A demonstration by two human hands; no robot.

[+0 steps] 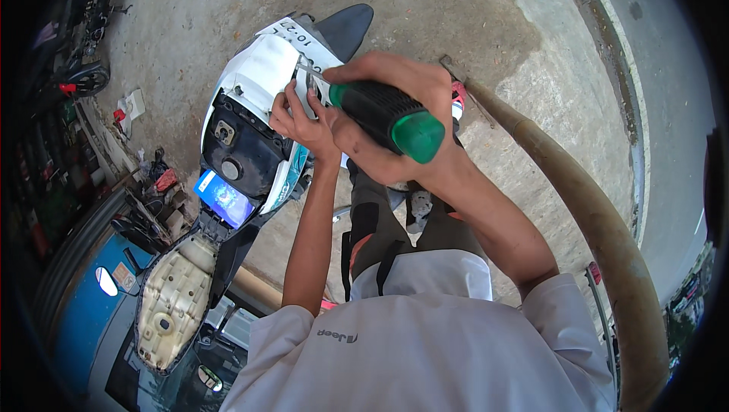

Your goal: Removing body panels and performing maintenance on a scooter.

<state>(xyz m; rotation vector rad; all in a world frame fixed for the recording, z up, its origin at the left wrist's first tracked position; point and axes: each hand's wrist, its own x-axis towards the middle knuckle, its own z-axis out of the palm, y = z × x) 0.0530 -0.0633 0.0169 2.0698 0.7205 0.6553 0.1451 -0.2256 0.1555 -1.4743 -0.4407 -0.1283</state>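
The right hand (419, 82) grips a ribbed black-and-green screwdriver (373, 110); beside it, the left hand (310, 127) half-curls, its hold unclear.

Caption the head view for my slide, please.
Right hand grips a green-and-black screwdriver at a motorbike's white tail, left hand close by.

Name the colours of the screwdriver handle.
The screwdriver handle is green and black, clearest in the head view.

One screwdriver (386, 114), one phone (225, 198), one number plate (310, 42) (plus one shirt (425, 359))
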